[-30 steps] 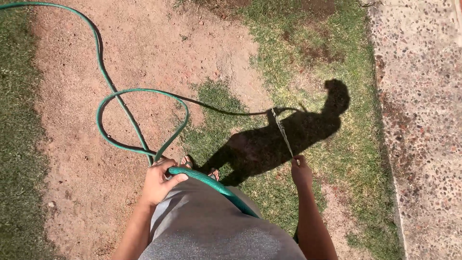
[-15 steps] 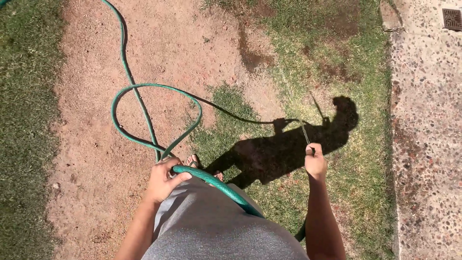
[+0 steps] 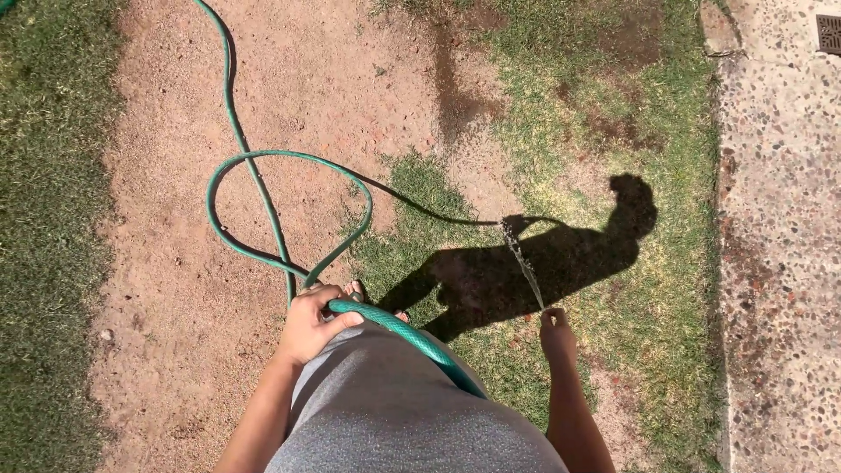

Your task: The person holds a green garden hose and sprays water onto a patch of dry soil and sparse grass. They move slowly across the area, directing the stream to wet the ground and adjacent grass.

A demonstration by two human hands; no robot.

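Left hand point(image 3: 311, 322) closed around the green garden hose point(image 3: 263, 188), holding the slack up off the dirt so the loop trails clear of the feet. Right hand point(image 3: 555, 331) gripping the hose end, thin water stream point(image 3: 523, 265) angled onto the patchy grass point(image 3: 561, 131).

hose point(image 3: 263, 188) – 1 | hands – 2 | drain grate point(image 3: 829, 33) – 1 | water jet point(image 3: 524, 267) – 1

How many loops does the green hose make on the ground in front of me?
1: the green hose forms one closed loop on the bare dirt just ahead of the left hand. More hose may lie out of frame.
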